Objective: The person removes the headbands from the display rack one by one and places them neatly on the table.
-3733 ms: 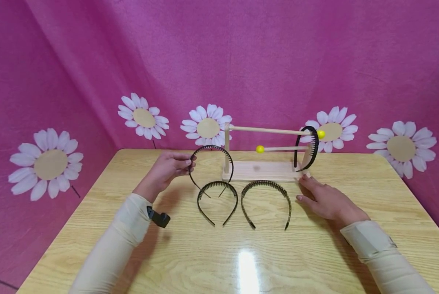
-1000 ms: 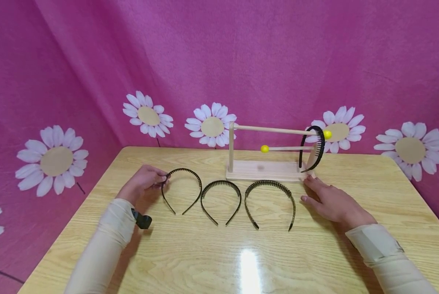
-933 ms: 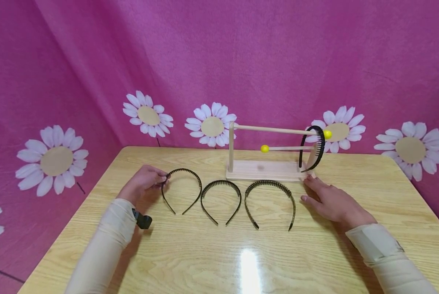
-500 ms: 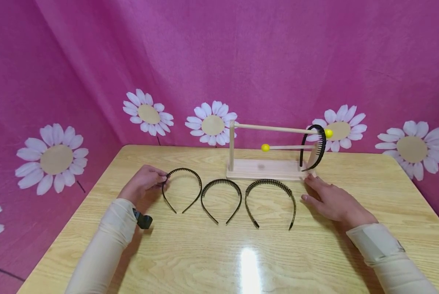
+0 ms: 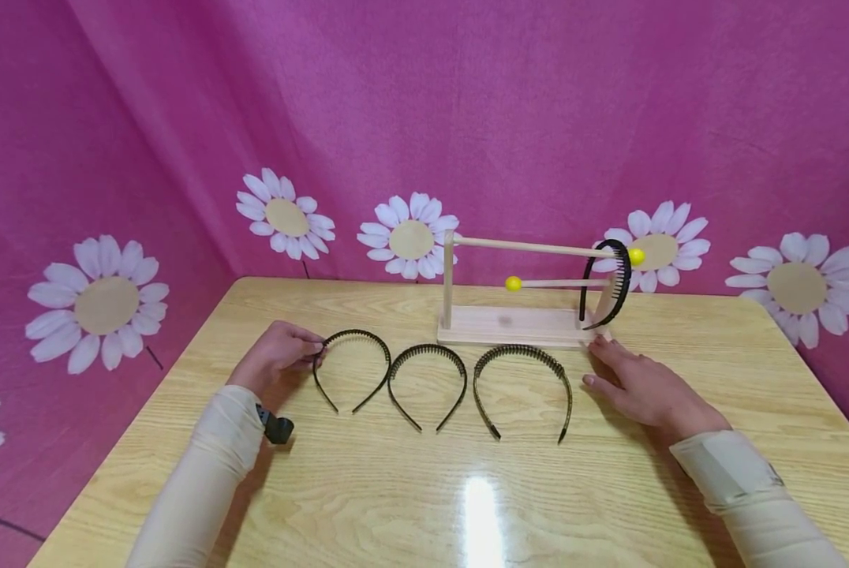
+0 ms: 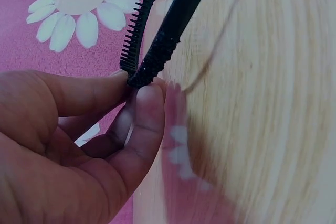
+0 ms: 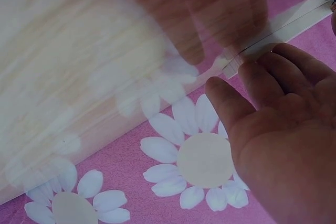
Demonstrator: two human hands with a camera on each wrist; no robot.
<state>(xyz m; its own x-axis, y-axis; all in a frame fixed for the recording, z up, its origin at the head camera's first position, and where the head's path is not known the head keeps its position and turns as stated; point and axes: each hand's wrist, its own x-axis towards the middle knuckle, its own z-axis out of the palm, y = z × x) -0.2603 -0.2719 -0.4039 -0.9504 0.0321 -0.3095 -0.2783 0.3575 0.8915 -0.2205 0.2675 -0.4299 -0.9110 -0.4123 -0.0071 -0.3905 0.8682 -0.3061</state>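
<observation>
My left hand (image 5: pixel 275 355) pinches the upper left side of a thin black toothed headband (image 5: pixel 355 332), whose open ends point toward me. In the left wrist view, the thumb and fingertips close on the headband (image 6: pixel 161 51), where its outer face looks beaded. Right beside it lies a second black headband (image 5: pixel 428 349), then a wider dark one with a gold sheen (image 5: pixel 517 349). My right hand (image 5: pixel 648 390) lies with fingers extended, fingertips at the front right corner of a wooden stand's base (image 5: pixel 510 325). A black headband (image 5: pixel 622 284) hangs on the stand's upper rod.
The stand has a left post (image 5: pixel 448 280), an upper rod (image 5: pixel 531 247) and a lower rod (image 5: pixel 559 283) with a yellow ball (image 5: pixel 513 283) on its left end. Another yellow ball (image 5: pixel 637 256) caps the upper rod. Pink flowered cloth (image 5: pixel 410 102) rises behind the wooden table (image 5: pixel 368 497).
My left hand has brought its headband left and down to the table, beside the middle one. Lately its top has tipped slightly lower. My right hand has kept its place at the stand.
</observation>
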